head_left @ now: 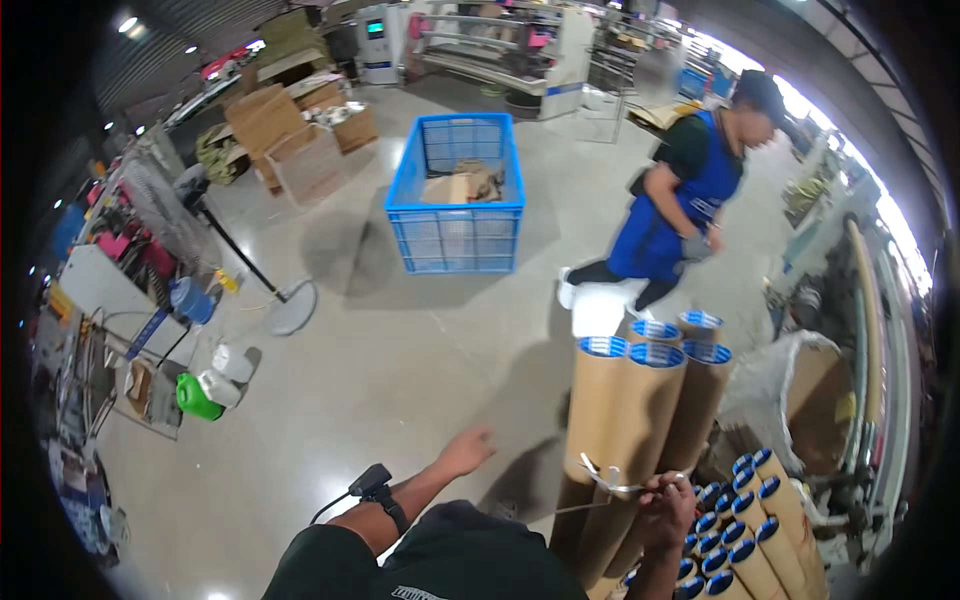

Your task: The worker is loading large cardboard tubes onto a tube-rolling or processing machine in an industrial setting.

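Observation:
My right hand (668, 510) is closed around the end of a thin, silvery, curved object (612, 482) whose kind I cannot make out. It shows in front of several tall brown cardboard tubes (650, 410) with blue inner rims, standing upright on my right. Beside that hand, lower right, a bundle of slimmer cardboard tubes (770, 535) with blue ends stands packed together. Out over the floor, my left hand (467, 452) holds nothing, its fingers stretched out to the right. A strap with a small black device sits on the left forearm.
A blue plastic crate (455, 240) with brown pieces inside stands ahead. A person in a blue apron (670, 215) is beyond the tall tubes. To the left are a round-based stand (292, 307), a green jug (198, 397) and cardboard boxes (265, 120). Machines line the back.

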### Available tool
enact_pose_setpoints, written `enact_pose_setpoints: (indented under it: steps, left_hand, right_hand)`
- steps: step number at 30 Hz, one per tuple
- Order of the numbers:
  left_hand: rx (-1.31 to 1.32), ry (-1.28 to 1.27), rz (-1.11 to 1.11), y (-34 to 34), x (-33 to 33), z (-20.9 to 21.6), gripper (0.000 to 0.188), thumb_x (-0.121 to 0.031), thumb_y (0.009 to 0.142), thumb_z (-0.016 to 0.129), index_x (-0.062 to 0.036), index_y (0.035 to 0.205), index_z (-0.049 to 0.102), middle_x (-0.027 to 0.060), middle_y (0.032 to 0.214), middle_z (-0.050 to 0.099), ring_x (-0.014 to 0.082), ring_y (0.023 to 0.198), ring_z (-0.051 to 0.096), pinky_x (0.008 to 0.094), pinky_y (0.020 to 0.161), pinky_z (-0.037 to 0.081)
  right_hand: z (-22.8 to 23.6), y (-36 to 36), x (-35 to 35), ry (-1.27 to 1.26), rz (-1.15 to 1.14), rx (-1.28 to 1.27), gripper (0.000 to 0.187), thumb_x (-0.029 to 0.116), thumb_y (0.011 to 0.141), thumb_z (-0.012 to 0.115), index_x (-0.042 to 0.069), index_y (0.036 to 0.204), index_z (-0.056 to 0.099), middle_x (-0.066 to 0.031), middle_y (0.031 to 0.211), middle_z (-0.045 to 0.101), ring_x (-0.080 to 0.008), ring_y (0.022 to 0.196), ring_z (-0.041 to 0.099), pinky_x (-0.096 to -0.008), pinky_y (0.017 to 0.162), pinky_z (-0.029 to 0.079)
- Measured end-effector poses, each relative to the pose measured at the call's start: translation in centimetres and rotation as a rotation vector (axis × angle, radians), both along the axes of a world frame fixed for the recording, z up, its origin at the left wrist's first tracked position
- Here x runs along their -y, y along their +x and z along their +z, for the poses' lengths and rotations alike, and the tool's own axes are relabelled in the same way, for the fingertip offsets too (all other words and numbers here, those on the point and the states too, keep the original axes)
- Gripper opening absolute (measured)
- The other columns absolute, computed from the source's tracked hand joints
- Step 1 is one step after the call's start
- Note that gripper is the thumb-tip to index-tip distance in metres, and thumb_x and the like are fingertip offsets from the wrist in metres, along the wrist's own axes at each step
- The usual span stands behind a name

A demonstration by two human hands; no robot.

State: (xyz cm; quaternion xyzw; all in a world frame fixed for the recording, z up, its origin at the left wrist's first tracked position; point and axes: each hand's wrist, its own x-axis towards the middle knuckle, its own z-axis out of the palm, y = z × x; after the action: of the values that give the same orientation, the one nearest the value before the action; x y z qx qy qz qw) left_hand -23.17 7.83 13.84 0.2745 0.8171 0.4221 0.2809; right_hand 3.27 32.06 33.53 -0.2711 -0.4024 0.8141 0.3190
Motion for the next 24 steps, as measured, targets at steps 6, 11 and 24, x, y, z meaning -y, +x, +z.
enact_pose_setpoints:
  steps: [6,11,24]
  left_hand:
    - [-0.376,-0.791,-0.465,-2.8,19.4,-13.8,0.018,-0.019,0.078,0.058,-0.0142,0.092,0.068,0.0099,0.090,0.066,0.0282,0.094,0.062,0.0453,0.077,0.049]
    - [-0.176,-0.792,-0.567,-7.8,19.5,-16.0,0.024,-0.025,0.066,0.074,-0.0139,0.086,0.067,0.0100,0.080,0.064,0.0308,0.084,0.063,0.0460,0.073,0.049]
    - [0.441,0.004,0.479,-47.5,-15.9,-7.3,0.030,-0.011,0.081,0.063,-0.0020,0.109,0.056,0.0067,0.075,0.061,0.0149,0.059,0.061,0.0262,0.048,0.047]
  right_hand:
    - [0.0,-5.6,-5.7,0.107,0.047,-0.015,0.025,0.019,0.089,0.060,0.002,0.107,0.052,-0.0116,0.092,0.061,-0.0173,0.074,0.060,-0.0277,0.064,0.053]
    - [5.1,-14.3,-9.2,0.337,-0.317,0.114,0.019,0.017,0.091,0.052,0.001,0.099,0.052,-0.0060,0.080,0.056,-0.0113,0.067,0.054,-0.0213,0.060,0.045]
    - [8.8,-35.4,-22.8,0.296,-0.368,-0.230,0.020,0.021,0.091,0.057,0.007,0.105,0.055,-0.0022,0.089,0.060,-0.0110,0.073,0.055,-0.0282,0.065,0.045]
